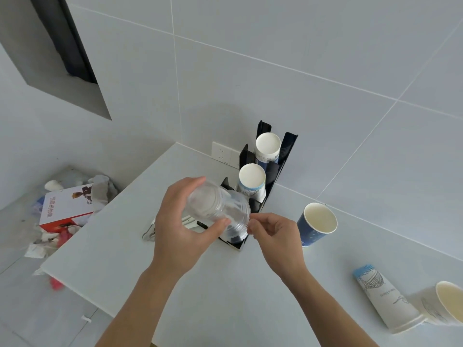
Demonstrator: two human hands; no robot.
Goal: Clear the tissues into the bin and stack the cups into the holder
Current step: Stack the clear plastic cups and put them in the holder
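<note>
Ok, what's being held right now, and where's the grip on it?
A clear plastic cup, lying sideways. The left hand grips around its body; the right hand pinches its rim.

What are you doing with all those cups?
A person is tidying cups into a black cup holder by the wall. The left hand grips a clear plastic cup on its side over the holder's front slot, and the right hand touches its rim. Two slots behind already hold paper cups. A blue cup stands on the counter, and two white cups lie tipped over on the right. The bin on the floor is full of rubbish.
</note>
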